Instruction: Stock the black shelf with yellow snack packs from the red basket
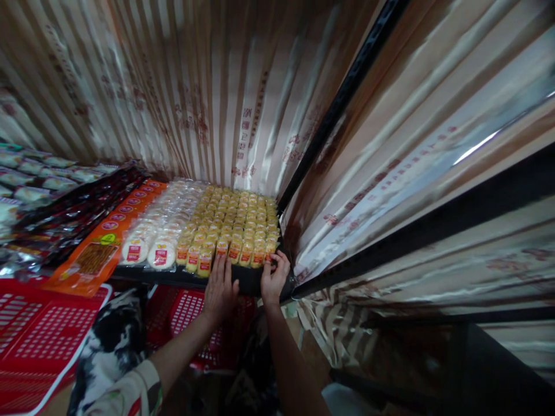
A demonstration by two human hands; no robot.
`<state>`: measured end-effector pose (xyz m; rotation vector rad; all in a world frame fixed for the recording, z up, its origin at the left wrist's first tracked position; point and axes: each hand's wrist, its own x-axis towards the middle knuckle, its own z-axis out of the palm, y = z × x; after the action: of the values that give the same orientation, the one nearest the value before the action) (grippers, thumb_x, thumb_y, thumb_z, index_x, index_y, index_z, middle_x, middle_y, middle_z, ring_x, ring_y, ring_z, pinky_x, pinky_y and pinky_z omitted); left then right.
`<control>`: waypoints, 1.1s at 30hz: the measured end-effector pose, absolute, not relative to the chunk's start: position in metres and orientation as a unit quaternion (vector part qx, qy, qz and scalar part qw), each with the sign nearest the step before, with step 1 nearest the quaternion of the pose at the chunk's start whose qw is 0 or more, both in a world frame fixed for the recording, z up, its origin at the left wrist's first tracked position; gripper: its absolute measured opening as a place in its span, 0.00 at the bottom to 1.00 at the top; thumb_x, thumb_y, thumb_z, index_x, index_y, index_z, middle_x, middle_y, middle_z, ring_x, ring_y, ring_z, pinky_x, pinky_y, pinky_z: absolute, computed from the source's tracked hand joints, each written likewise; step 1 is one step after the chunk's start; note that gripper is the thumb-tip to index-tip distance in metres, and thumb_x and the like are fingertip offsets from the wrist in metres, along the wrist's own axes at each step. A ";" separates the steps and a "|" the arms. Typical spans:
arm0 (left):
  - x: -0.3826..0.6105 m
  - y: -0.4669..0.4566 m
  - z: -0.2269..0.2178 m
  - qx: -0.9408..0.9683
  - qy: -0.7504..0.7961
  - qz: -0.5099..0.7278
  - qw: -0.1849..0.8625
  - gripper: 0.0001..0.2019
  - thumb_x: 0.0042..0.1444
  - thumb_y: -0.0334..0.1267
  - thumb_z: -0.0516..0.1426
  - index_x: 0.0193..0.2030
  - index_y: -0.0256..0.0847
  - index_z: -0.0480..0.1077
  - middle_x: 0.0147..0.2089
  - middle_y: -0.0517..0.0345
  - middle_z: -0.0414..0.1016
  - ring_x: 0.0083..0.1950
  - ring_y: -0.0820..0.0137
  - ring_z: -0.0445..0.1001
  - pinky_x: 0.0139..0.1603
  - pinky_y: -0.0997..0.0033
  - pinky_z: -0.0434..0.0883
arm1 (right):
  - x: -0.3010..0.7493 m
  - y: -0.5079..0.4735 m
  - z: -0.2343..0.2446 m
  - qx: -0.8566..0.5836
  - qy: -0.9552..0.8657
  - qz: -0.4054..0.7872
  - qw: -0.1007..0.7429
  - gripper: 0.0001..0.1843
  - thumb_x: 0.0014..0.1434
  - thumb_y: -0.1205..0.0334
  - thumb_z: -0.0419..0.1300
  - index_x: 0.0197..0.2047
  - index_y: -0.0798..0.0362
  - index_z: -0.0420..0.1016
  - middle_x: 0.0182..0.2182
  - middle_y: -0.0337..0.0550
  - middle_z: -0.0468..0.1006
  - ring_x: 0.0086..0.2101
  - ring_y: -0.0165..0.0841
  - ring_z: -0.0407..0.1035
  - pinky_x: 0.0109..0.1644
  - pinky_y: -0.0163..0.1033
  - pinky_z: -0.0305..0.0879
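The yellow packets (236,222) stand in close rows at the centre of the frame, on the black shelf (247,281). Your left hand (220,293) has its fingers stretched forward, and their tips touch the front row. Your right hand (275,278) is at the right front corner of these rows, with fingers bent and thumb near the index finger; whether it pinches a packet, I cannot tell.

Just left of the yellow packets are the white round packets (162,253) in clear wrapping, then an orange bag (97,248), which reaches over the front edge of the shelf. Further left lie dark shiny packages (82,214), and at the left edge of the frame, pale packets (32,173).

Below the shelf, one red basket (47,341) fills the lower left, and a second red basket (186,306) is partly behind your left arm. Behind everything hangs a pleated beige curtain (208,86) with reddish print. A black post (338,107) crosses it diagonally toward the upper right. The room is dim, and the lower right is too dark to read.
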<state>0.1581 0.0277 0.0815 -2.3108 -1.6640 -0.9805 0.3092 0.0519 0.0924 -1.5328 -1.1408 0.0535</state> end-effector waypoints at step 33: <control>0.073 0.028 0.066 -0.806 -0.442 -0.388 0.067 0.22 0.60 0.26 0.43 0.61 0.30 0.57 0.61 0.38 0.62 0.67 0.61 0.53 0.60 0.56 0.66 | 0.189 0.042 0.090 -0.539 -0.719 -0.003 0.439 0.21 0.64 0.66 0.44 0.57 0.53 0.66 0.58 0.51 0.63 0.58 0.39 0.55 0.58 0.52 0.59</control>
<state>0.0731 0.0275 0.0657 -2.4298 -1.3330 -1.1690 0.1895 0.0419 0.0903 -1.3400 -1.7867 -0.0085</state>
